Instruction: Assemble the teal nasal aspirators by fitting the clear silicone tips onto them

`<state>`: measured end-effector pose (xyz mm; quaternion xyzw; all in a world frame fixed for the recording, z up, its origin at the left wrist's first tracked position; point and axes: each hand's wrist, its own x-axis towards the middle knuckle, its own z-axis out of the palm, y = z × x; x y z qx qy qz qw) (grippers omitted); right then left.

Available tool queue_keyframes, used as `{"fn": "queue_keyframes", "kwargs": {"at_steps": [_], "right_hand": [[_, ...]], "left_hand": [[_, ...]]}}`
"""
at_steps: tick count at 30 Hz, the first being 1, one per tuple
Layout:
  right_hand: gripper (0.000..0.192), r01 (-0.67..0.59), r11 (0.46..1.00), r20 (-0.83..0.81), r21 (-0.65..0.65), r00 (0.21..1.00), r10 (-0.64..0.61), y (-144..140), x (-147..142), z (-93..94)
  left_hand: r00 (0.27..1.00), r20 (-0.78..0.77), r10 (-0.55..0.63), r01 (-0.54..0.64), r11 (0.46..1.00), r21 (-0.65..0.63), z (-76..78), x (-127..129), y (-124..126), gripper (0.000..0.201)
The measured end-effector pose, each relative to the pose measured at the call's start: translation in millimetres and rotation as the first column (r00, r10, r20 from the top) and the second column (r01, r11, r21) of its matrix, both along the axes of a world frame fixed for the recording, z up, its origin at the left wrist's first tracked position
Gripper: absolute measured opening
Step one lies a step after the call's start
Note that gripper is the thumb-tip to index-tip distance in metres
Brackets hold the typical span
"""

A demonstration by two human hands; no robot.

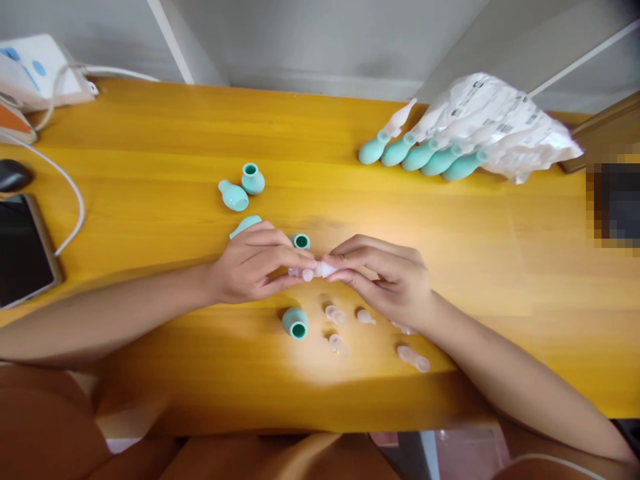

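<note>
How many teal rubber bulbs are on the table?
10: five in a row by the plastic bags, two mid-table, two behind the left hand, one near. Bags may hide more.

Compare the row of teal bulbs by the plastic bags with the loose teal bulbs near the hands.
The row of teal bulbs lies side by side, touching, partly under the plastic bags; the loose teal bulbs lie scattered and apart. One row bulb carries a clear tip; the loose bulbs show open necks. Other clear tips lie loose below the hands. Both groups share colour and shape and rest on the yellow table.
</note>
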<state>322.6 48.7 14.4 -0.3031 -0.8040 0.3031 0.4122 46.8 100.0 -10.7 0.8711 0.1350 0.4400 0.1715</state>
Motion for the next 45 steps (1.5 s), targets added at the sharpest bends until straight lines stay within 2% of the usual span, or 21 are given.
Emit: {"fn": "queue_keyframes", "kwargs": {"at_steps": [4, 9, 11, 22, 34, 37, 40, 42, 45], "right_hand": [[0.024, 0.024, 0.999, 0.025, 0.027, 0.999, -0.025, -1.1, 0.7, -4.1], [0.02, 0.038, 0.97, 0.121, 0.24, 0.99, -0.069, 0.6, 1.0, -7.9], [0.019, 0.037, 0.957, 0.139, 0.288, 0.987, -0.08, 1.2, 0.5, -8.9], [0.009, 0.052, 0.962, 0.163, 0.266, 0.982, -0.098, -1.8, -0.3, -13.5], [0.007, 0.045, 0.965, 0.168, 0.259, 0.982, -0.091, -2.6, -0.2, -9.5], [0.012, 0.026, 0.98, 0.129, 0.198, 0.99, -0.053, -2.8, 0.6, -5.8], [0.014, 0.033, 0.997, 0.058, 0.069, 0.998, -0.037, -3.5, 1.3, 1.6], [0.011, 0.096, 0.995, -0.035, -0.032, 0.995, -0.097, -3.7, 1.3, 6.1], [0.01, 0.19, 0.962, -0.226, -0.196, 0.946, -0.233, -1.5, 0.0, 8.0]], "left_hand": [[0.999, -0.023, 0.028, -0.028, 0.999, 0.024, -0.4, -0.5, -0.3, 0.012], [0.999, -0.032, 0.044, -0.042, 0.998, 0.05, -2.0, -0.1, -1.5, 0.01], [0.999, -0.034, 0.041, -0.039, 0.998, 0.051, -2.3, 0.5, -1.9, 0.011], [0.999, -0.015, 0.033, -0.032, 0.998, 0.054, -3.8, 1.6, -3.9, 0.017], [0.998, -0.042, 0.049, -0.043, 0.989, 0.139, -1.2, -1.0, -0.1, 0.016], [0.999, -0.044, 0.011, -0.005, 0.99, 0.14, 0.4, -2.5, 1.1, 0.016], [0.997, -0.044, 0.06, -0.055, 0.994, 0.099, 1.5, -3.9, 0.6, 0.031], [0.989, -0.059, 0.137, -0.133, 0.989, 0.071, 1.3, -3.7, -0.3, 0.046], [0.959, -0.131, 0.25, -0.233, 0.963, 0.131, -1.4, -1.3, -1.6, 0.058]]}}
